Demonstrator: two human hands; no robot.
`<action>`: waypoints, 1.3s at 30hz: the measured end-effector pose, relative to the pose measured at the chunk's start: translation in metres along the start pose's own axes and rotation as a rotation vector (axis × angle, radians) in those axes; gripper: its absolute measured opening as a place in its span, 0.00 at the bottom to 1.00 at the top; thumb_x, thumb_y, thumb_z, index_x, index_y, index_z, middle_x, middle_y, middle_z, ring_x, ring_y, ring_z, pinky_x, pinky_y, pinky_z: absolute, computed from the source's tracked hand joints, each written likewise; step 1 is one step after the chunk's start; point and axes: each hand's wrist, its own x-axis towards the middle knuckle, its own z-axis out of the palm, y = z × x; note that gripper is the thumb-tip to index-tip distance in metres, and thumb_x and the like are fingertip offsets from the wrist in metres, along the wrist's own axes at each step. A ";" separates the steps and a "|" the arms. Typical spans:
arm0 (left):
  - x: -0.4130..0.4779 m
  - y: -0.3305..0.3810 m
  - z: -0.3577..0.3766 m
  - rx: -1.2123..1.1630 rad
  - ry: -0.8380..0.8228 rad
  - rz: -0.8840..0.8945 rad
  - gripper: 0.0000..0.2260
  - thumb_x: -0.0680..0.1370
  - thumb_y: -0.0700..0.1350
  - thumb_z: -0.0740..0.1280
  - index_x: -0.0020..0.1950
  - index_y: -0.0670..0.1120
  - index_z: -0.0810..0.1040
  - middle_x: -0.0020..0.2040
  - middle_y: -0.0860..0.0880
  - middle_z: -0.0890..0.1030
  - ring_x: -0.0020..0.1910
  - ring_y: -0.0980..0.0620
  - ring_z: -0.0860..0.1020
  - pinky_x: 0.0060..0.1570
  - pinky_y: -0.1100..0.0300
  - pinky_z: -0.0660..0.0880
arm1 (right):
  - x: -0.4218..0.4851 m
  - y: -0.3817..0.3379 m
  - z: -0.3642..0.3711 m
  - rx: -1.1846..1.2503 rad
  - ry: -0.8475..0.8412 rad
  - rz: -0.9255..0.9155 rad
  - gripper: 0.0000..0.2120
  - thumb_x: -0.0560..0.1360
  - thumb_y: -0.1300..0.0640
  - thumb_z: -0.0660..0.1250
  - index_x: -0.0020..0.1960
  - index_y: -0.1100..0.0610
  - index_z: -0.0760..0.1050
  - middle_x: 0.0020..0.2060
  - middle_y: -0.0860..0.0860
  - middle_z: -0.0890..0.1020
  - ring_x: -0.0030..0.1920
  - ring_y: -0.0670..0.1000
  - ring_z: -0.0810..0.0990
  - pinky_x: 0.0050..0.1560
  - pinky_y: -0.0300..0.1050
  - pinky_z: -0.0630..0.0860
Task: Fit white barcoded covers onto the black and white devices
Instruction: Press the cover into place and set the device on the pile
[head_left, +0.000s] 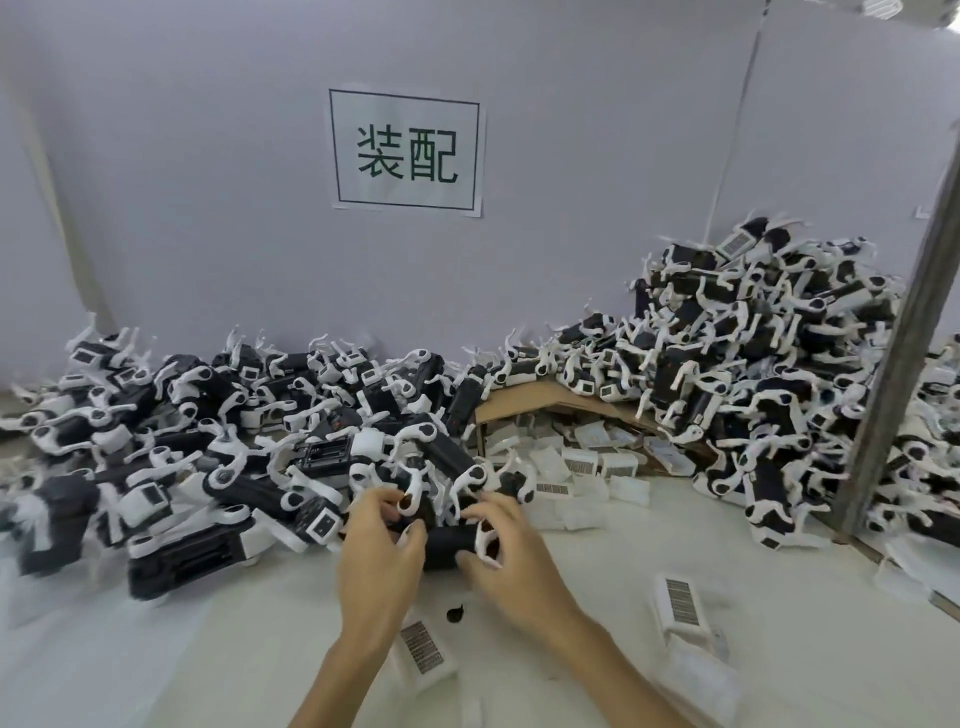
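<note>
A black and white device (445, 540) lies between my two hands at the middle of the white table. My left hand (378, 551) grips its left end with curled fingers. Its right end is held by my right hand (506, 545), fingers curled round the white part. One white barcoded cover (422, 649) rests on the table under my left forearm. Another barcoded cover (680, 603) lies to the right of my right arm. Most of the device's underside is hidden by my fingers.
A long heap of black and white devices (208, 447) fills the left and middle back. A taller heap (753, 364) rises at the right. A tipped cardboard box (524, 402) spills white covers (582, 467). A grey post (904, 332) stands at right. A small black piece (456, 613) lies near my wrists.
</note>
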 end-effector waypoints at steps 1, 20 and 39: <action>0.000 0.000 0.000 -0.019 -0.010 -0.004 0.14 0.76 0.38 0.71 0.58 0.51 0.73 0.49 0.52 0.76 0.48 0.51 0.78 0.48 0.52 0.77 | -0.002 0.002 -0.001 -0.014 0.013 -0.012 0.19 0.75 0.55 0.73 0.64 0.47 0.75 0.62 0.33 0.67 0.65 0.40 0.71 0.66 0.33 0.68; 0.001 0.003 -0.001 -0.163 0.003 0.011 0.05 0.80 0.40 0.67 0.46 0.48 0.79 0.41 0.51 0.81 0.37 0.63 0.76 0.36 0.68 0.72 | 0.001 0.009 -0.029 0.179 0.064 0.155 0.09 0.79 0.54 0.68 0.51 0.39 0.75 0.53 0.44 0.78 0.47 0.42 0.77 0.51 0.35 0.75; -0.012 0.007 0.009 0.392 -0.082 0.817 0.18 0.75 0.57 0.67 0.61 0.50 0.81 0.56 0.55 0.82 0.54 0.54 0.78 0.54 0.61 0.69 | 0.000 -0.004 -0.042 1.006 0.023 0.404 0.19 0.73 0.49 0.71 0.52 0.66 0.78 0.38 0.60 0.81 0.30 0.56 0.79 0.27 0.44 0.77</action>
